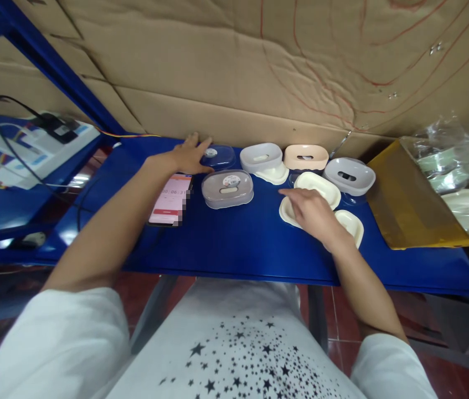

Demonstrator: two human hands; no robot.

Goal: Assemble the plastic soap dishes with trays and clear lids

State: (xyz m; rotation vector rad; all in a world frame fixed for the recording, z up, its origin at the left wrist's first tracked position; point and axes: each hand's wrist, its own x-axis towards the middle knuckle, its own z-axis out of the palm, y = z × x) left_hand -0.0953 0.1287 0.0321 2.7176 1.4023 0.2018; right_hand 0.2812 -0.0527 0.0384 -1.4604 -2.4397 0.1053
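L hand [188,158]: flat, fingers spread, resting on clear lid [217,157] at back of blue desk [238,244]; holds nothing.
R hand [313,213]: palm down on cream tray [288,210], fingers loosely open, no grip.
Relation: cream tray lies right under R fingers, long axis approx left-right; R hand far nearer than L.
Nearby: grey box [227,188] w/ lid between hands; phone [170,200] just below L hand.
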